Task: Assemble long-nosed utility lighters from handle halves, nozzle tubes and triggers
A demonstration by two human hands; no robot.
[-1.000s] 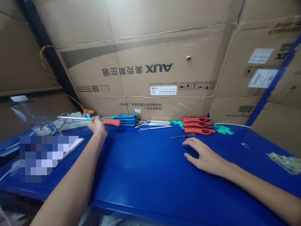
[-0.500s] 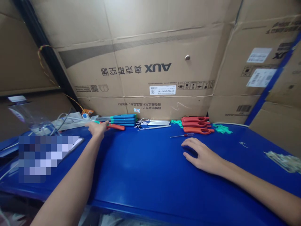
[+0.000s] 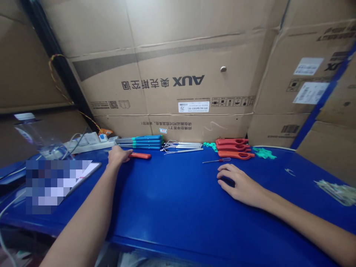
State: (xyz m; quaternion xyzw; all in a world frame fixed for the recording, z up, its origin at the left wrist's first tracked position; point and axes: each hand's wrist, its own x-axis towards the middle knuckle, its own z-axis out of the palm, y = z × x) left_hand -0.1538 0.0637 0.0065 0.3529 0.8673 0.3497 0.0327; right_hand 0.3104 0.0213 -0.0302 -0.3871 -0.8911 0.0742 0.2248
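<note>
My left hand [image 3: 119, 154] is closed around a stick lighter with an orange handle [image 3: 140, 155], just in front of a stack of blue-handled stick lighters [image 3: 147, 142]. Part of its handle is hidden under my fingers, and a bit of its metal tube shows to the left of them. My right hand [image 3: 236, 181] rests on the blue tabletop [image 3: 172, 207] with thumb and fingers apart, holding nothing. Near its fingertips lies a small screwdriver [image 3: 224, 160]. Red-orange handle shells [image 3: 233, 147] are stacked behind that.
Metal tubes with wires [image 3: 186, 147] lie at the back centre, by small green caps [image 3: 213, 145]. Green pieces [image 3: 264, 152] and a pale bundle of small parts [image 3: 333, 192] are on the right. A bottle [image 3: 39, 137], power strip [image 3: 93, 142] and blurred flat item [image 3: 59, 185] occupy the left.
My left hand has lowered the orange-handled lighter toward the table in front of the blue stack and moved slightly right. My right hand keeps its place.
</note>
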